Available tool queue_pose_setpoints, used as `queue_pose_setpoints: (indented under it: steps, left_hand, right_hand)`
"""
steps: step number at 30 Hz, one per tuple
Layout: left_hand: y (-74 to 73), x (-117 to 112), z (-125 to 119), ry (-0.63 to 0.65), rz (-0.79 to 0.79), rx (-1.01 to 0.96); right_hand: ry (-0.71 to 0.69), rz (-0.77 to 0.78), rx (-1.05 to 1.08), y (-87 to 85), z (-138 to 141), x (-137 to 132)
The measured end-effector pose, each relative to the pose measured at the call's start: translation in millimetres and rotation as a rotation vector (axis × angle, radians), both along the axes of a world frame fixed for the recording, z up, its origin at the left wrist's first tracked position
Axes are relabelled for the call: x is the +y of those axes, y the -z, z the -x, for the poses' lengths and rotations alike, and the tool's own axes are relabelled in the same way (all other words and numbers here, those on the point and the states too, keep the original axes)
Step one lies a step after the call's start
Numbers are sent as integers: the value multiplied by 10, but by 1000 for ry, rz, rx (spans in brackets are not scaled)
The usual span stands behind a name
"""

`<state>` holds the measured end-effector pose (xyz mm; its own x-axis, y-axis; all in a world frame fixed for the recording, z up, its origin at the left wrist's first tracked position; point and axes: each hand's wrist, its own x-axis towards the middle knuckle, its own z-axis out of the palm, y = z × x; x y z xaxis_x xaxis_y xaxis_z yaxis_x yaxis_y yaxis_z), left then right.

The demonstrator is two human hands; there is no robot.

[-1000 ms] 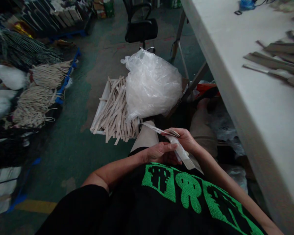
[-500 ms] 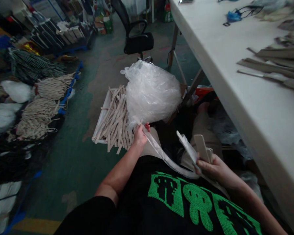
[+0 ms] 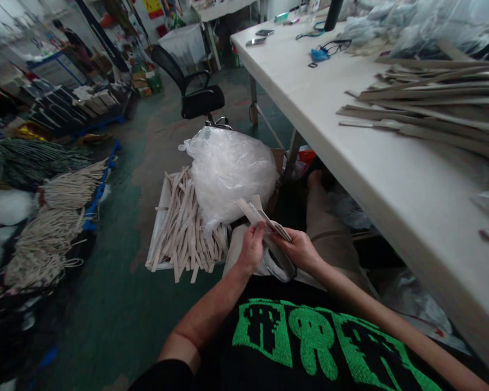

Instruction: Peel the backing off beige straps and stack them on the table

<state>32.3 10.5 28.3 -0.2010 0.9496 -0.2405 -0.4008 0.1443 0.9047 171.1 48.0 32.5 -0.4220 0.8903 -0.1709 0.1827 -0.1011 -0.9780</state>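
Note:
Over my lap my two hands are close together, with flat beige fabric strips point(image 3: 250, 212) between them. My left hand point(image 3: 252, 248) is closed, pinching the strips whose ends stick out past its fingertips. Right beside it, my right hand point(image 3: 300, 250) is closed around folded strips near their ends. Below the hands a strip hangs down in a loop, partly wrapped in clear film. Just beyond my left hand, a white tray point(image 3: 160, 217) holds many loose beige strips point(image 3: 183, 228). A large clear plastic bag point(image 3: 232, 168) bulges next to it.
To the right runs a white table point(image 3: 391, 179) bearing a stack of grey-beige strips point(image 3: 427, 103), glasses point(image 3: 334, 48) and phones. A black office chair point(image 3: 204, 98) stands ahead. Bundled cords point(image 3: 44, 239) lie on a pallet at left. A person point(image 3: 71, 41) is far back.
My hands have come together over my lap; they were apart with a film-covered strip stretched between them. The strips now meet in both hands. The view has tilted up and shifted right.

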Motion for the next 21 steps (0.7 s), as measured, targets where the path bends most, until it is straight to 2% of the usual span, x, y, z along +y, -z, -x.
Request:
queue_pose_setpoints:
  steps: [2,4,7,10,12,14,18,21]
  left_hand:
    - [-98,46,198,113,16,70]
    - [-223,75,385,321,20,177]
    - [-377,85,524,627,26,348]
    - [-425,59,490,814,8,461]
    - [-398,20,435,864,5,480]
    - [-345,-37,398,860,29,435]
    - [-243,-176,434,807,82,296]
    - [-214,-264,546,803,69,304]
  right_hand:
    - [81,-64,22,-79,-88,84]
    - [127,-81,46,-216,-176,197]
    - [23,-55,73,-463,-238,357]
    - [-111,-32,83,-614,-210,427]
    - [-144,-23,71,-620,-182,407]
    - [-140,-12,54,-565,-169,350]
    - [-26,25,78,-413,-166,240]
    - [112,47,134,-343,-147,225]
